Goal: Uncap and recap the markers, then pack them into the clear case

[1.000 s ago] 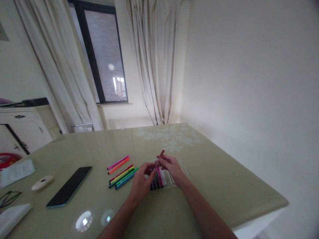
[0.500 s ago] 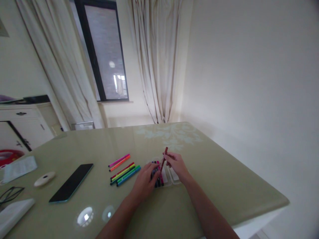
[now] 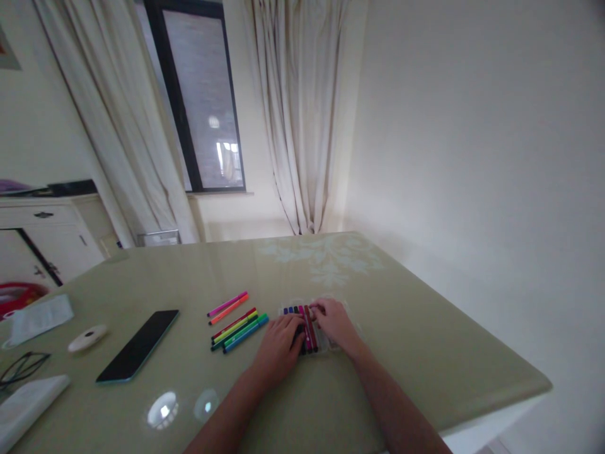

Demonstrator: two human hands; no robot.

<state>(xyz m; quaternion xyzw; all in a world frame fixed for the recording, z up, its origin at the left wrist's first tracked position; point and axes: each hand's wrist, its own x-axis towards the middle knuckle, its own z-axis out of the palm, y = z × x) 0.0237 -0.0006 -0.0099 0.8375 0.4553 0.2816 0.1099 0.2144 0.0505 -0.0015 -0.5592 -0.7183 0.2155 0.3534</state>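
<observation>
A clear plastic marker case (image 3: 322,345) lies open on the table, with several felt-tip markers side by side in it. My left hand (image 3: 278,343) rests over the case's left part, fingers curved over the markers and gripping there; it hides some of them. In the case, at the right of the row, is a dark red marker (image 3: 312,331). The closed fingers of my right hand (image 3: 334,321) are at its upper end. Left of the case, several loose markers (image 3: 239,329) lie in a slanted group, with a pink marker (image 3: 227,304) and an orange marker (image 3: 229,309) just beyond.
On the table's (image 3: 406,353) left side are a black phone (image 3: 138,347), a white oval object (image 3: 87,338), a face mask (image 3: 40,320), eyeglasses (image 3: 23,367) and a white slab-like object (image 3: 31,407). A wall (image 3: 472,189) runs along the right.
The dark red marker, held tilted up above the case before, now lies in the row inside it. My right hand has come down with it; my left hand has shifted slightly.
</observation>
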